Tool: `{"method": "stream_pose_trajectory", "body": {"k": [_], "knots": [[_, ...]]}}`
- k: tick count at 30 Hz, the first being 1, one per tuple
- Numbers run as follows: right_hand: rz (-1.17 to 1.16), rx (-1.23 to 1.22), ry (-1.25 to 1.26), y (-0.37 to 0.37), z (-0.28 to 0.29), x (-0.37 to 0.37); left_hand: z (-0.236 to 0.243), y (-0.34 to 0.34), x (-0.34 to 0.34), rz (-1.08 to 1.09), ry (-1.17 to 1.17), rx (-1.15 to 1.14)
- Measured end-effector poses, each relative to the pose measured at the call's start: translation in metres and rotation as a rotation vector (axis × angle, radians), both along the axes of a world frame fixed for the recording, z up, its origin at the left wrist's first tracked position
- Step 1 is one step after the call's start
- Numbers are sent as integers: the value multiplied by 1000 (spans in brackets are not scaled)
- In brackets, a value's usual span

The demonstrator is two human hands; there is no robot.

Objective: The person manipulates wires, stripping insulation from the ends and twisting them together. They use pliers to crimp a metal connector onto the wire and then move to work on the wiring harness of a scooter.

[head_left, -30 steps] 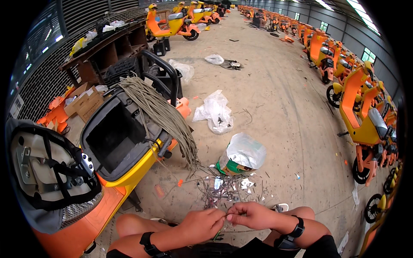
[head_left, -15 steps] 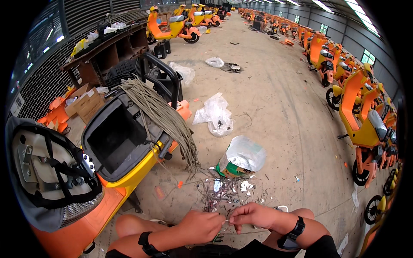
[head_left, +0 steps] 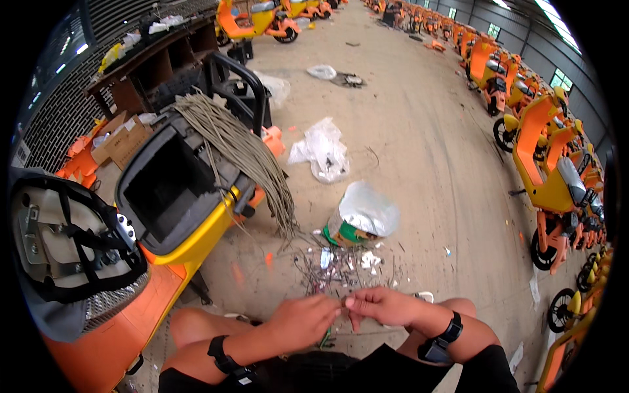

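My left hand (head_left: 304, 321) and my right hand (head_left: 385, 306) meet low in the middle, over my lap. Both are closed in a fingertip pinch, the tips almost touching. Whatever sits between them is too small to make out. On the floor just beyond lie scattered cable offcuts and scraps (head_left: 335, 270). A green and white sack (head_left: 370, 209), its mouth open, stands behind them. To my left a yellow and orange scooter (head_left: 208, 229) has its seat (head_left: 72, 249) tipped up over an open storage box (head_left: 164, 190). A bundle of grey-brown cables (head_left: 246, 154) drapes over its rear.
Crumpled clear plastic bags (head_left: 324, 150) lie farther along the concrete floor. Cardboard boxes (head_left: 128, 141) and a dark shelf unit (head_left: 157, 62) stand behind the scooter. Rows of orange and yellow scooters (head_left: 547, 157) line the right side.
The view has tilted down slightly, so the surroundings sit higher in the picture. My hands stay together in their pinch; the thin pale piece seen between the fingertips earlier no longer shows clearly.
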State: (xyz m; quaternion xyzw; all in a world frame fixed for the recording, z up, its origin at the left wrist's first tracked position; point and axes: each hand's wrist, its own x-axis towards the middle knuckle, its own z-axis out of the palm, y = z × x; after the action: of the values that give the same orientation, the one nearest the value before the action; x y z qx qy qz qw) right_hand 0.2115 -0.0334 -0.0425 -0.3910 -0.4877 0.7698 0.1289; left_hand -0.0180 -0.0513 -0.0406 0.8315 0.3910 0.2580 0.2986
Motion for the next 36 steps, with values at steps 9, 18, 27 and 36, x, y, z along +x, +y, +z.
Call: {"method": "stream_pose_trajectory", "body": {"k": [9,18,27,36], "knots": [[-122,1458,-564,9,38,2,-9,17,-9,258,-332,-867],[183,1801,-464,5,23,-11,-6,18,-4,184,-538,-1476],[197,1277,-272,10,4,-14,-8,14,-6,68,-308,-956],[-141,-615,121,-9,-3,6,7,-19,8,-133,243,662]]}}
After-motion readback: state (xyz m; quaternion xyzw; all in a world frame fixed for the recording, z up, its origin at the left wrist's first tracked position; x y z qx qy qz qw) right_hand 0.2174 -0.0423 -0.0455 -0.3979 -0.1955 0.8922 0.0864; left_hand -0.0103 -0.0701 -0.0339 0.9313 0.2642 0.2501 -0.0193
